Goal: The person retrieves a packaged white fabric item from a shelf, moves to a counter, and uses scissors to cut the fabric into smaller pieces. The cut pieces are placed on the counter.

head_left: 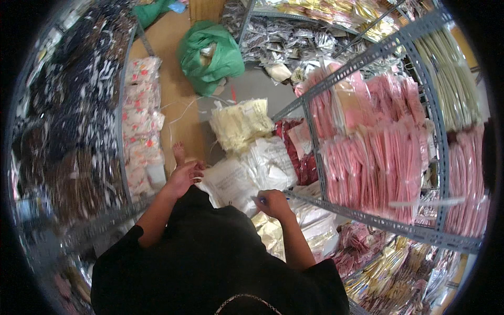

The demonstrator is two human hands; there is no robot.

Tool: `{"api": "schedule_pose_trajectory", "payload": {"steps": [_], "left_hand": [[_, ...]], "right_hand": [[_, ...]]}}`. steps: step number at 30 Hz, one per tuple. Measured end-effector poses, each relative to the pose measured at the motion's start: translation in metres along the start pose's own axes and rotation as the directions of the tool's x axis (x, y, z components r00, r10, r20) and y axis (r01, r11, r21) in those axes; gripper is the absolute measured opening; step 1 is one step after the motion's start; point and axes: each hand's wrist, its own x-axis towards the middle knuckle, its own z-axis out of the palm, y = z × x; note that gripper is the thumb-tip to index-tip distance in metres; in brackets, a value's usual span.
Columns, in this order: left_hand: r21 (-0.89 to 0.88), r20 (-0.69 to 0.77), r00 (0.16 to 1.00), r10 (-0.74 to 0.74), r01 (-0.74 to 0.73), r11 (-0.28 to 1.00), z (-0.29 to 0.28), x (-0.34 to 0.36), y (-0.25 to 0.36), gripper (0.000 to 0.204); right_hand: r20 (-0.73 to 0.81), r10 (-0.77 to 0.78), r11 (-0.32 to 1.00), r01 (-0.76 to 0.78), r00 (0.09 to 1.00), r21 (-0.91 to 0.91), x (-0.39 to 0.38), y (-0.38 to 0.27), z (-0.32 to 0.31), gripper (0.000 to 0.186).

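Note:
A white plastic-wrapped packet (229,182) with print on it lies just in front of my body. At its left edge my left hand (185,177) has its fingers bent, pinching the packet's near corner. My right hand (274,203) is closed in a loose fist at the packet's right side, around a thin blue pen (263,200) that shows only in part. Beyond the white packet more clear-wrapped white packets (273,160) are piled, and a stack of pale yellow wrapped packets (241,123) sits farther off.
Metal shelving (367,50) on the right holds rows of pink wrapped packets (373,168). Dark bundles (79,105) fill the left rack, with floral packets (142,113) along its side. A green sack (210,60) stands on the floor ahead. My bare foot (179,152) shows by my left hand.

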Motion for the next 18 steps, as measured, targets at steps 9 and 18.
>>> {"api": "schedule_pose_trajectory", "payload": {"steps": [9,18], "left_hand": [[-0.055,0.189,0.959,-0.21,0.224,0.973,-0.058,0.19,0.22,0.032],[0.145,0.347,0.895,-0.279,0.243,0.959,-0.032,0.347,0.396,0.031]], "right_hand": [[-0.193,0.191,0.978,-0.17,0.962,0.123,0.238,-0.106,-0.063,0.031],[-0.388,0.582,0.813,-0.514,0.714,0.273,0.272,-0.117,-0.096,0.035]]}}
